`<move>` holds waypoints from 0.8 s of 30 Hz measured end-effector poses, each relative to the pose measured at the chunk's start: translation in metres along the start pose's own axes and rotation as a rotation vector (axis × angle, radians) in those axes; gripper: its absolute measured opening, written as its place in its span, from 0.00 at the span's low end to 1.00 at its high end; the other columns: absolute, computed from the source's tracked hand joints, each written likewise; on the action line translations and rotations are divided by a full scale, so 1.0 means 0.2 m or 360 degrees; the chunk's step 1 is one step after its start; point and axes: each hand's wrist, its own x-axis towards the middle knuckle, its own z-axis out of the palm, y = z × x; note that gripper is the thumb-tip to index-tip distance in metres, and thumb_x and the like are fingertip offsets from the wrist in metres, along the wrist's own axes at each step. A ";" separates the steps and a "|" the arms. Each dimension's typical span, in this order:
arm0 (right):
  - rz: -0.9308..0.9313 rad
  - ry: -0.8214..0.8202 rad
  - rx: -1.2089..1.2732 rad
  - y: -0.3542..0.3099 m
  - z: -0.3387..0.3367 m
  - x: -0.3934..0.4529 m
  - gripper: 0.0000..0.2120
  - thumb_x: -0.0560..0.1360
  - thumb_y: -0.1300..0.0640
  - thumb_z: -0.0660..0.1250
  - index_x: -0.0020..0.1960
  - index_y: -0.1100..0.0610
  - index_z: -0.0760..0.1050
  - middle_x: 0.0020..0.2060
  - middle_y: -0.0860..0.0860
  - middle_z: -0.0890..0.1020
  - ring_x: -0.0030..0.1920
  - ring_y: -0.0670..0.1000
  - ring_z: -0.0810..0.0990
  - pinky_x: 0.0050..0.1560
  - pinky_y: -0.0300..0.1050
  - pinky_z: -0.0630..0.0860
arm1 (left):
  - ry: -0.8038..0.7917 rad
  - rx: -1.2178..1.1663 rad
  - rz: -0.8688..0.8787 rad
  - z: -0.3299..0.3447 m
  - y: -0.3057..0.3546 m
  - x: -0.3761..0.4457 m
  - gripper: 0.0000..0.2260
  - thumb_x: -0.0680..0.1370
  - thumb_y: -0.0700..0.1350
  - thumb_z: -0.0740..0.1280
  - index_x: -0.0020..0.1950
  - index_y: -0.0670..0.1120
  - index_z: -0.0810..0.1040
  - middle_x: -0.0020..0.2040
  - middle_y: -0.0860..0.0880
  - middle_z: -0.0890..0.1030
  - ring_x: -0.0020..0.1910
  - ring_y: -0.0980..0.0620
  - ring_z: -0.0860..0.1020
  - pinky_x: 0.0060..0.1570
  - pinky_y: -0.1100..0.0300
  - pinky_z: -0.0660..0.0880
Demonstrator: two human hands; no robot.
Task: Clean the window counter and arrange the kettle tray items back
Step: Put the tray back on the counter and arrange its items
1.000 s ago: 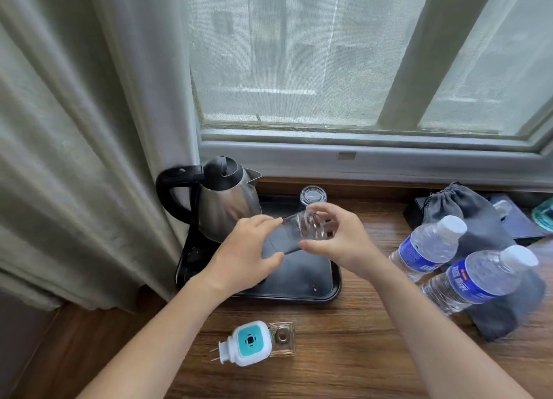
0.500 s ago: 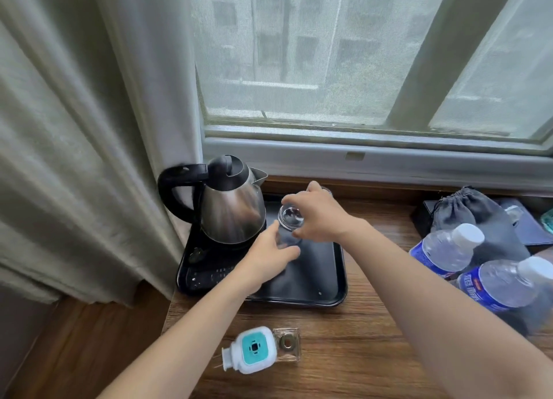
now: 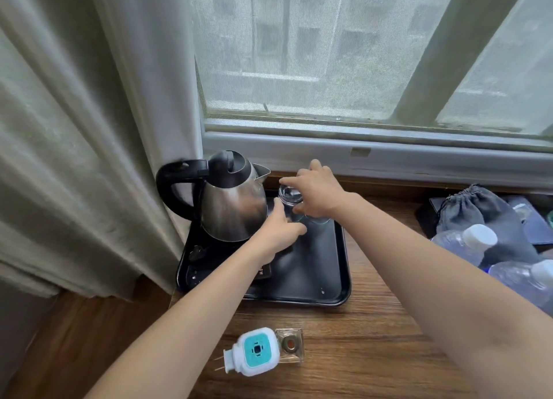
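Observation:
A black tray (image 3: 317,282) lies on the wooden counter under the window. A steel kettle (image 3: 233,201) with a black handle stands on its left part. At the tray's back, just right of the kettle, a clear glass (image 3: 289,196) stands upside down, and my right hand (image 3: 314,189) grips it from above. My left hand (image 3: 278,234) touches the glass low on its near side with the fingertips. The rim of a second glass (image 3: 318,220) shows under my right hand, mostly hidden.
A white and teal plug-in device (image 3: 254,350) with a small clear bottle lies on the counter in front of the tray. Two water bottles (image 3: 466,243) and a grey drawstring bag (image 3: 475,207) sit at the right. A curtain (image 3: 89,129) hangs left of the kettle.
Both hands carried the glass from above the tray's middle to its back, turned it upside down and lowered it beside the kettle. The view shifted closer.

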 end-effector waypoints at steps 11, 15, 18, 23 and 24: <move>0.0116 0.0110 -0.0027 -0.04 -0.01 -0.12 0.44 0.72 0.43 0.74 0.81 0.48 0.55 0.64 0.55 0.75 0.64 0.61 0.68 0.60 0.55 0.68 | 0.0068 0.0003 -0.0031 0.03 -0.02 0.02 0.49 0.78 0.41 0.69 0.83 0.52 0.32 0.53 0.48 0.80 0.47 0.51 0.74 0.49 0.52 0.78; 0.0191 0.0226 0.0043 -0.05 0.01 -0.31 0.38 0.74 0.45 0.72 0.79 0.50 0.60 0.63 0.55 0.75 0.63 0.61 0.69 0.58 0.55 0.70 | 0.0066 0.0028 -0.0008 0.05 -0.02 -0.03 0.35 0.77 0.41 0.70 0.81 0.48 0.58 0.45 0.47 0.78 0.40 0.51 0.73 0.43 0.51 0.73; 0.0267 0.0150 0.0101 -0.04 0.07 -0.46 0.33 0.75 0.46 0.72 0.76 0.51 0.65 0.63 0.55 0.74 0.61 0.60 0.69 0.58 0.54 0.71 | 0.0102 0.0248 0.0071 0.05 -0.03 -0.07 0.08 0.76 0.35 0.65 0.50 0.46 0.75 0.38 0.45 0.71 0.38 0.47 0.69 0.41 0.49 0.70; 0.0443 0.0177 0.0218 -0.05 0.16 -0.75 0.32 0.74 0.48 0.73 0.75 0.53 0.68 0.60 0.56 0.74 0.60 0.61 0.69 0.57 0.56 0.73 | 0.0128 0.0695 -0.0032 0.09 -0.06 -0.14 0.30 0.66 0.51 0.70 0.64 0.43 0.66 0.48 0.43 0.77 0.44 0.47 0.77 0.47 0.50 0.78; 0.0467 0.0173 0.0237 -0.06 0.18 -0.81 0.31 0.74 0.48 0.73 0.73 0.53 0.69 0.59 0.56 0.74 0.60 0.61 0.69 0.57 0.56 0.73 | 0.0108 0.0795 -0.0001 0.12 -0.05 -0.17 0.31 0.69 0.51 0.71 0.67 0.43 0.64 0.51 0.41 0.78 0.45 0.45 0.78 0.47 0.51 0.76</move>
